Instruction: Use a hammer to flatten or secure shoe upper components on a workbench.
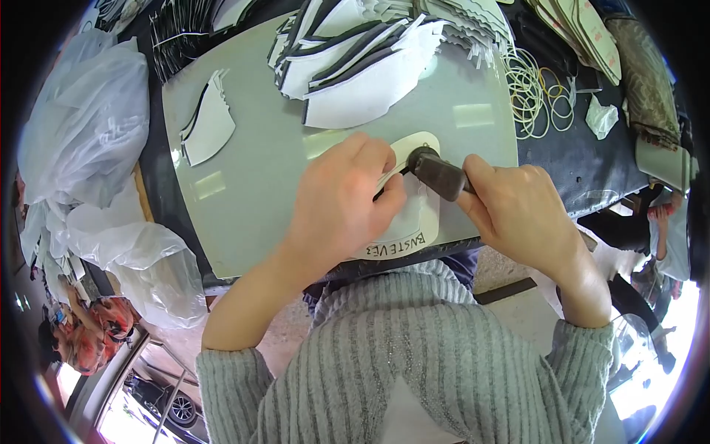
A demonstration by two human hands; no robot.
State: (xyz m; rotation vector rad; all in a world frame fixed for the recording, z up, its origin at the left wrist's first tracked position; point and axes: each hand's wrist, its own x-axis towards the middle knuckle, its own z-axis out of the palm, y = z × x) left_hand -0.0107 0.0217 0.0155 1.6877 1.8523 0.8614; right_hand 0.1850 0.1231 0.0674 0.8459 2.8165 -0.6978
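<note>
My right hand (521, 211) is closed around a dark hammer (442, 177), whose rounded head rests over the upper part of a cream template board (425, 229). The board lies at the near edge of the table, with handwriting along its lower end. Over its left side, my left hand (347, 192) pinches a thin, pale-edged piece (392, 175) with a dark layer beneath. The fingers hide most of that piece. Just beyond both hands lies a fanned stack of curved white and black cut pieces (370, 96).
A smaller pile of white pieces (211, 126) lies far left on the grey board (259, 185). Rubber bands (529, 96), crumpled white plastic (600, 117) and cream templates (580, 37) sit right. Clear plastic bags (89, 118) line the left. Other people appear at both sides.
</note>
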